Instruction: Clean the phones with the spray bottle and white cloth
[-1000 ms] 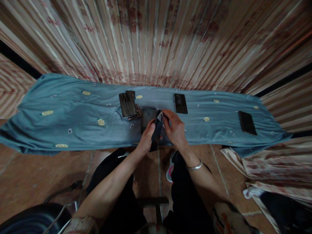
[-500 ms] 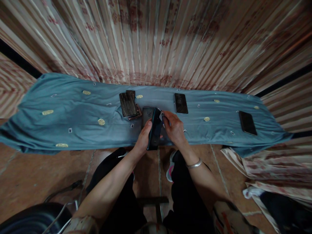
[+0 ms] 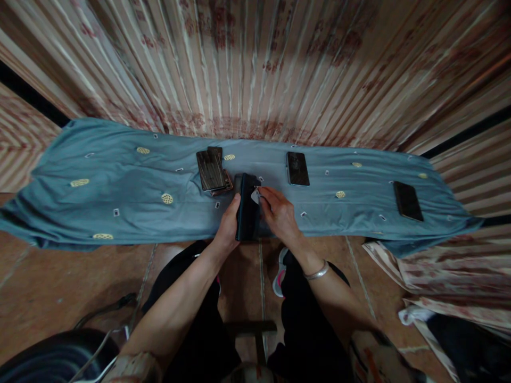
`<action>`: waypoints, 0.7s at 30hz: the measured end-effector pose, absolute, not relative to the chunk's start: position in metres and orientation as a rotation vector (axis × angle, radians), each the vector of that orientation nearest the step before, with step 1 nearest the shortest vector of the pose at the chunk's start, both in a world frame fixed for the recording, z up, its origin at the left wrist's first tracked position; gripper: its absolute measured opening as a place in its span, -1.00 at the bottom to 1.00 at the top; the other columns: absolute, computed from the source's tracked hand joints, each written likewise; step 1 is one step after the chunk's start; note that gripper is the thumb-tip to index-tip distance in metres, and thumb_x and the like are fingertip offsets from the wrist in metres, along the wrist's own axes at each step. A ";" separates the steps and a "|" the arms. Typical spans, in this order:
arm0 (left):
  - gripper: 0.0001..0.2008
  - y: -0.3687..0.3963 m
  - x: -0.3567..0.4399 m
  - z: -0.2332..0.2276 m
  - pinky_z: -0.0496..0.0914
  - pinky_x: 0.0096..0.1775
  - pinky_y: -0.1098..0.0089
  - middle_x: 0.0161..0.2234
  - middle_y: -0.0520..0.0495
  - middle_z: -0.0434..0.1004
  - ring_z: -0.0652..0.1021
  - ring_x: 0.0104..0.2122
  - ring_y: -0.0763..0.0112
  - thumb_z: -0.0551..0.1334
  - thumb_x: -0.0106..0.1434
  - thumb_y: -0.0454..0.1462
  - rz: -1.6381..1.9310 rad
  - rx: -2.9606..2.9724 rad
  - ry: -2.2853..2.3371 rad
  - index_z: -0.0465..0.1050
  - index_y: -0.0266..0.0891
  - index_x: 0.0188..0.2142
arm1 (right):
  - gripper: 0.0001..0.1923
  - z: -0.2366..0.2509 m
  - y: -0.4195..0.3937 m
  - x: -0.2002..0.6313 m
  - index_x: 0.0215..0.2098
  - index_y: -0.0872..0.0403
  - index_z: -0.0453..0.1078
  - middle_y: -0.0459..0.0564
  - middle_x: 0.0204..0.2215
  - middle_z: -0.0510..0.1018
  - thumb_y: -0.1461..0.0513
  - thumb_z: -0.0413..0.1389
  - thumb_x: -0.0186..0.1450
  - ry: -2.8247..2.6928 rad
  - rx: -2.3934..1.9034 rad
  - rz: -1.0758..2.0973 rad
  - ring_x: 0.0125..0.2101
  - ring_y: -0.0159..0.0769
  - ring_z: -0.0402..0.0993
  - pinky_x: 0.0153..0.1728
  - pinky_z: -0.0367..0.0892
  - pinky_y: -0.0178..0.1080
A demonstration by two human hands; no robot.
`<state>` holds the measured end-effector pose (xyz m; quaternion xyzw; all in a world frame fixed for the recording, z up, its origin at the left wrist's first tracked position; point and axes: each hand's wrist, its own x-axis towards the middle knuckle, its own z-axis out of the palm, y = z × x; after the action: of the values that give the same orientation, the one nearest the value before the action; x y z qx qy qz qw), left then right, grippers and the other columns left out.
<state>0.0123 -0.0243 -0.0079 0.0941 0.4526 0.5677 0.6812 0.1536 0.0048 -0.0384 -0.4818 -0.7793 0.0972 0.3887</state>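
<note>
My left hand (image 3: 229,224) is closed around the left side of a dark smartphone (image 3: 246,210), held tilted above the cloth. Between the fingertips of my right hand (image 3: 279,213) is a small pale grey flat piece (image 3: 255,197), shaped like a pick. It lies against the upper right part of the phone; I cannot tell whether it is in a seam. Another dark phone (image 3: 238,181) lies underneath on the cloth, mostly covered by the held one. To the left is a small pile of phones (image 3: 210,170), the top one streaked with reflections.
A blue-green patterned cloth (image 3: 131,181) covers the long narrow table. One phone (image 3: 297,168) lies right of my hands, another (image 3: 408,200) near the right end. A pleated curtain (image 3: 247,69) hangs behind. A round black object (image 3: 56,354) stands at lower left.
The held phone has shifted slightly left and turned more upright. My right hand and the grey piece have moved a little left and down along the phone.
</note>
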 end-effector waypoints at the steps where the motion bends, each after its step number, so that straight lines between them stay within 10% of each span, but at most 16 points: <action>1: -0.72 -0.024 0.012 -0.008 0.53 -0.05 0.33 -0.35 -0.08 0.69 0.68 -0.23 0.30 0.22 0.39 -0.14 1.277 0.195 1.018 0.60 -0.34 -0.17 | -0.63 -0.038 0.004 0.153 0.13 0.04 0.49 0.11 0.06 0.62 0.21 -0.05 0.48 -1.983 -1.225 0.250 0.04 -0.11 0.57 0.14 0.47 -0.04; 21: -0.53 -0.017 -0.003 0.001 0.56 -0.12 0.27 -0.26 -0.22 0.72 0.71 -0.24 0.21 0.03 0.49 -0.09 1.267 0.192 0.906 0.54 -0.40 0.05 | -0.65 -0.030 -0.037 0.146 0.15 0.06 0.47 0.13 0.06 0.61 0.25 -0.01 0.48 -2.144 -1.084 0.365 0.07 -0.14 0.56 0.16 0.48 -0.01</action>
<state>-0.0030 -0.0170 0.0014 0.0866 0.4080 0.5705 0.7075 0.1456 -0.0371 -0.0298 -0.4182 -0.8271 0.1408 0.3482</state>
